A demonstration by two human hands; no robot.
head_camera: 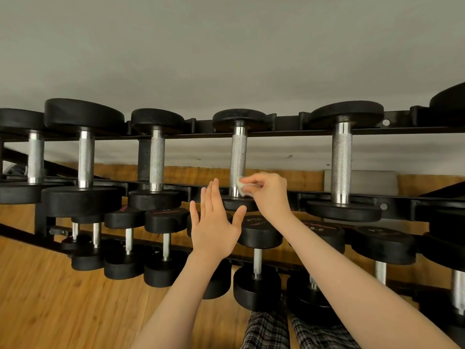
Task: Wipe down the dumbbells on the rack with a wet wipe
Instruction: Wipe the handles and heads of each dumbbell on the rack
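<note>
The person stands in front of a black rack (276, 133) that carries two rows of dumbbells. The right hand (268, 191) pinches a small white wipe (242, 186) between the thumb and the curled fingers, and it presses the wipe against the lower end of the metal handle of one dumbbell (238, 157) in the upper row. This dumbbell lies across the two rails of the rack, with one black round head behind the far rail and the other head near the person, partly hidden by the hand.

The left hand (214, 226) is just beside it, to the left and a little lower. Its fingers are straight and spread, the thumb stands out to the side, and it holds nothing. I cannot tell if the fingertips touch the rack or only stay in the air before it.

Other dumbbells lie on the same upper row on both sides: a bigger one (341, 159) to the right, and a similar one (156, 159) to the left, with more of them further left. The lower row (259, 238) holds smaller dumbbells with thin handles, close together. Some of them have pale numbers on the heads, but the print is too blurred to read surely.

Under the rack is a wooden floor (50, 285). Behind the rack is a plain grey wall (226, 46). At the bottom edge, checked trousers (266, 331) are visible.
</note>
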